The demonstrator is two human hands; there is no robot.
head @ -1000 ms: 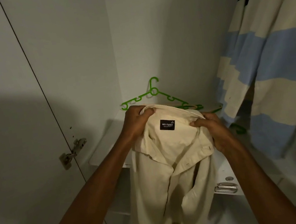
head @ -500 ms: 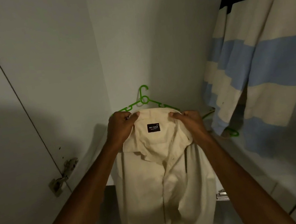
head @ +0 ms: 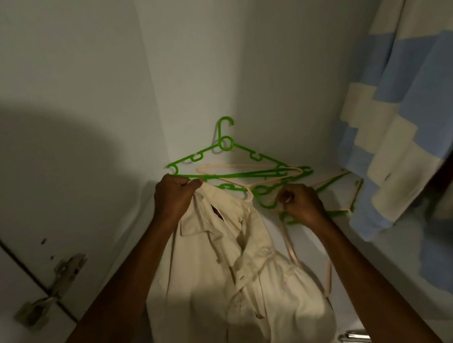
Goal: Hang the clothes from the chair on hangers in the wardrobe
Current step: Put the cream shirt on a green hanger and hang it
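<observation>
Here cream shirt (head: 234,273) gripped at collar by left hand (head: 175,199), hung limp over wardrobe shelf (head: 304,247); right hand (head: 302,204) curled on pink hanger (head: 288,238). Soft, light cloth judged best held at collar

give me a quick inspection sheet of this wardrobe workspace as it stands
surface: white wardrobe shelf, dimly lit
job's things: cream shirt hanging off the shelf edge; green hangers and pink hangers tangled in the back corner
clutter: nothing seen
hands: left hand grips the shirt collar; right hand is curled among the hangers, what it holds is unclear
cables: nothing seen
surroundings: striped blue and cream garment hanging at right; door hinge at left
</observation>
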